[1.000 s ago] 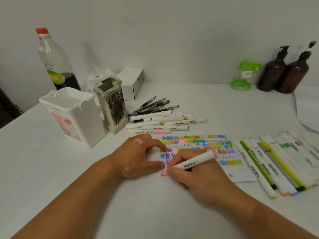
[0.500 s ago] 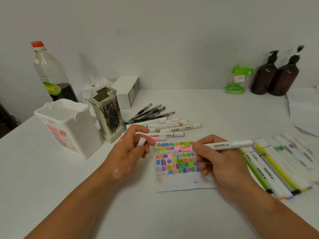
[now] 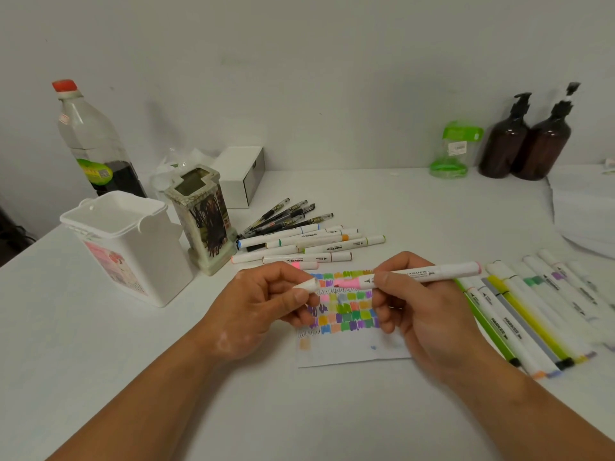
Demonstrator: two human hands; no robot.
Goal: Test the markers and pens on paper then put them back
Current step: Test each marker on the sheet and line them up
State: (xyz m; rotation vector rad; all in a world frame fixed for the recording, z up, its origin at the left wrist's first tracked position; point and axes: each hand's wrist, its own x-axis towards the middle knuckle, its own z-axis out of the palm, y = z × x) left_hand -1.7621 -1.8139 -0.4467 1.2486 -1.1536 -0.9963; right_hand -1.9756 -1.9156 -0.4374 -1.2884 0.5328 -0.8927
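My right hand [image 3: 422, 311] grips a white marker [image 3: 432, 272] held level above the paper [image 3: 352, 351], its pink tip pointing left. My left hand [image 3: 263, 304] pinches the marker's white cap [image 3: 307, 285], whose opening faces the tip a short gap away. The paper lies under both hands and carries rows of coloured swatches. A pile of white markers [image 3: 309, 247] and black pens [image 3: 286, 216] lies behind the paper. A row of markers [image 3: 532, 307] lies to the right.
A white tub [image 3: 133, 247] and a patterned square holder [image 3: 204, 221] stand at the left. Behind them are a bottle with a red cap [image 3: 90, 141] and a white box [image 3: 243, 176]. A green jar [image 3: 454, 151] and two brown pump bottles [image 3: 525, 141] stand at the back right.
My right hand lifted the marker off the paper and turned it level. My left hand left the paper holding the cap, and cap and tip have come close together.
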